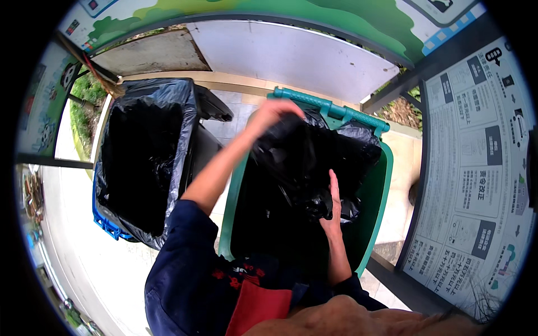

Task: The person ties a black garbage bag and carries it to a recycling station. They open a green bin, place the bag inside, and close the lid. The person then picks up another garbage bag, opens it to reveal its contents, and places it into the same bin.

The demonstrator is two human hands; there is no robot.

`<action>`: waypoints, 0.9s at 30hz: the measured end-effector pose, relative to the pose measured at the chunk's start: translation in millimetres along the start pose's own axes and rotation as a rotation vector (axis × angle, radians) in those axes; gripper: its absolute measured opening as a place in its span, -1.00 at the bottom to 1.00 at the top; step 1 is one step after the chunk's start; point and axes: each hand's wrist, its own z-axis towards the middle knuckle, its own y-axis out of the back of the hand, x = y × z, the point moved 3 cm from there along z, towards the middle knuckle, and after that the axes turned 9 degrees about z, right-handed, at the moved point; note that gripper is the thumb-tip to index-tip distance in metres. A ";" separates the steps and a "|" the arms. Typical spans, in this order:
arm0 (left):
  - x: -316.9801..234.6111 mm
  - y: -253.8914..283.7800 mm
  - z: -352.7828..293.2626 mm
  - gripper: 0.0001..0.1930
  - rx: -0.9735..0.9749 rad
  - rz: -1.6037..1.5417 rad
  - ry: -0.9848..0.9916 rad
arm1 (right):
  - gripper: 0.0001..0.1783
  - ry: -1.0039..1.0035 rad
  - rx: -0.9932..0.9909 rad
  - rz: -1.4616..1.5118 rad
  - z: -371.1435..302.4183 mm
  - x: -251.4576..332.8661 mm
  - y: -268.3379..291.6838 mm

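A black plastic bin bag (pixel 288 151) lies bunched inside a green wheelie bin (pixel 385 193), drawn up toward the bin's far edge. My left hand (pixel 276 113) reaches over the far left part of the bin. Its fingers, slightly blurred, curl closed on the upper part of the bag. Lower down, inside the bin, my right hand (pixel 333 207) is upright with its fingers stretched out flat against the crumpled plastic. The depth of the bin is too dark to make out.
To the left stands another bin lined with a black bag (pixel 151 89), with a blue edge (pixel 109 227). A broom (pixel 109 84) leans behind it. White panels (pixel 291 53) close off the back, and a printed notice board (pixel 476 168) rises along the right.
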 end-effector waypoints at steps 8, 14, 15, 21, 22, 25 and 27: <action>-81.3 -163.5 -74.0 -0.75 0.379 0.531 -0.392 | -0.56 -0.241 -0.113 0.658 -34.8 -103.8 -13.9; -86.5 -140.4 -175.3 -0.79 0.086 0.626 -0.268 | -0.58 -0.758 -0.518 1.237 -26.2 -121.1 35.8; -84.4 -140.9 -204.8 -0.80 0.173 0.640 -0.206 | -0.56 -0.798 -0.539 1.319 -24.4 -147.6 44.0; -76.3 -160.7 -343.7 -0.84 0.061 0.973 0.079 | -0.77 -0.774 -0.438 1.077 -3.4 -75.3 -2.9; -76.1 -166.6 -344.3 -0.83 0.041 0.999 0.087 | -0.74 -0.812 -0.350 0.812 -6.1 -72.8 -8.1; -77.3 -175.6 -345.5 -0.83 -0.009 1.068 0.062 | -0.73 -0.447 -0.142 0.811 -18.8 -58.9 -15.1; -73.2 -180.7 -349.3 -0.83 -0.036 1.078 0.044 | -0.72 -0.356 -0.109 0.822 -31.9 -59.9 -11.3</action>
